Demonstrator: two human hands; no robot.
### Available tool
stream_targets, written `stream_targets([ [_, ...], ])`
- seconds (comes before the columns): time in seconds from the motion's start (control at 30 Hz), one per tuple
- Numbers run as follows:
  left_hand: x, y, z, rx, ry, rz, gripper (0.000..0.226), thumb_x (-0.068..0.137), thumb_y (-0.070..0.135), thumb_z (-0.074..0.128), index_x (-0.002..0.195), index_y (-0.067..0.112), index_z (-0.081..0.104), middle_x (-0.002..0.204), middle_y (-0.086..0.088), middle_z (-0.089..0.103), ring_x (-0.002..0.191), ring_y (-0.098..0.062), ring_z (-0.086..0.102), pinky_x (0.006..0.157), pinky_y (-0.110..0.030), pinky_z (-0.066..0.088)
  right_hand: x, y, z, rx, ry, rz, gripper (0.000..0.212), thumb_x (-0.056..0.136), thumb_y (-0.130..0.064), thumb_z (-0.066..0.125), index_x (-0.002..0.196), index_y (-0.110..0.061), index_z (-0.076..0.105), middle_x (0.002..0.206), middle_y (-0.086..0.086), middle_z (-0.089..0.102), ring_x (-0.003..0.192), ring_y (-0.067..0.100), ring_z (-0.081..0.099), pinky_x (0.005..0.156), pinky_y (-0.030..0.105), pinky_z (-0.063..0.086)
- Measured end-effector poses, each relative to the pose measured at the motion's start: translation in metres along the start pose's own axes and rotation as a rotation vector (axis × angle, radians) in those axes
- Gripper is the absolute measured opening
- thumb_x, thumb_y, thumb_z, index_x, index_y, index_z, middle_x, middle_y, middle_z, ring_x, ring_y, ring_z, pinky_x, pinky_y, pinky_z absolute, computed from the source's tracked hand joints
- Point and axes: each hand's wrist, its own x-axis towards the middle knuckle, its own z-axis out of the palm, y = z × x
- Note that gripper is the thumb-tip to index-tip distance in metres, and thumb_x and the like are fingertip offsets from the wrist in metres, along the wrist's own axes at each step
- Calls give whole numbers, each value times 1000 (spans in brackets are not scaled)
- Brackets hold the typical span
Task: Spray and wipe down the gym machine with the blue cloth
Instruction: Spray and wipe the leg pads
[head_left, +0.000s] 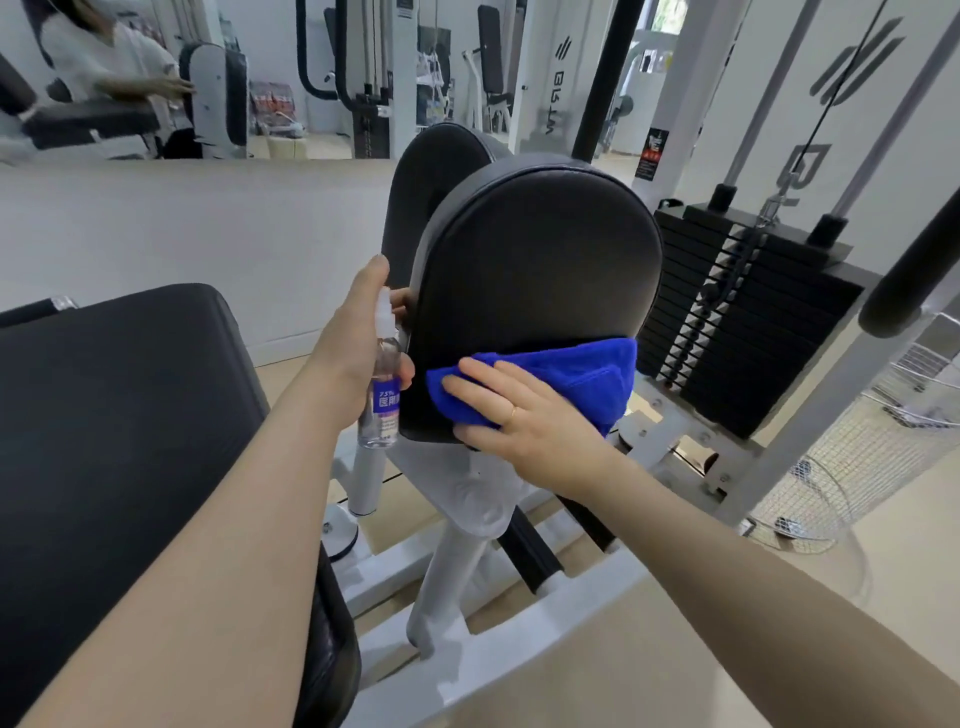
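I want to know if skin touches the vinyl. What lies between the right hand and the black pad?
In the head view, the folded blue cloth lies between the right hand and the black pad; the flat fingers press it against the pad's lower part.

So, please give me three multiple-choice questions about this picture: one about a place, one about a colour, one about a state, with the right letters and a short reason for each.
1. Where does the cloth lie?
A. on the pad's lower part
B. on the floor
C. on the weight stack

2. What colour is the pad?
A. red
B. black
C. white

3. What is the left hand doing?
A. hanging idle
B. pressing the floor
C. holding the spray bottle

Answers:
1 A, the right hand presses it flat there.
2 B, its cover is dark and glossy.
3 C, the fingers curl round the bottle beside the pad's edge.
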Motion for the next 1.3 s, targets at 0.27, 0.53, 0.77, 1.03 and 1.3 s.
stream_targets([
  [0.27,-5,-1,-2,14,-31,-9,44,92,56,33,102,22,59,95,-5,64,46,-14,50,54,-25,44,30,13,-25,119,514,599,27,83,-2,60,105,-15,52,134,12,41,129,35,32,112,39,24],
  [0.53,-10,10,-22,57,-117,-14,43,95,45,28,98,20,63,103,-1,67,41,-9,54,45,-21,41,36,-10,-14,-85,7,-112,28,87,-3,42,102,-14,64,133,12,54,130,32,37,113,40,18],
  [0.77,-15,11,-30,87,-89,-6,46,95,45,28,101,18,65,107,1,68,42,-13,49,46,-20,47,94,37,-86,-175,456,457,16,79,-1,53,86,-7,66,106,14,66,114,32,44,101,45,34],
  [1.03,-23,12,-29,-72,-77,-29,51,96,44,25,80,14,64,60,-2,65,39,-13,53,47,-18,43,99,-31,-53,-81,129,221,15,82,-7,50,83,-7,65,81,13,65,88,32,60,95,43,40],
  [1.3,-17,7,-30,81,-127,34,56,94,57,25,90,20,67,76,-7,65,48,-16,55,52,-25,44,76,-30,-53,-58,234,254,27,88,-9,43,97,-9,68,110,14,66,111,31,58,105,44,32],
])
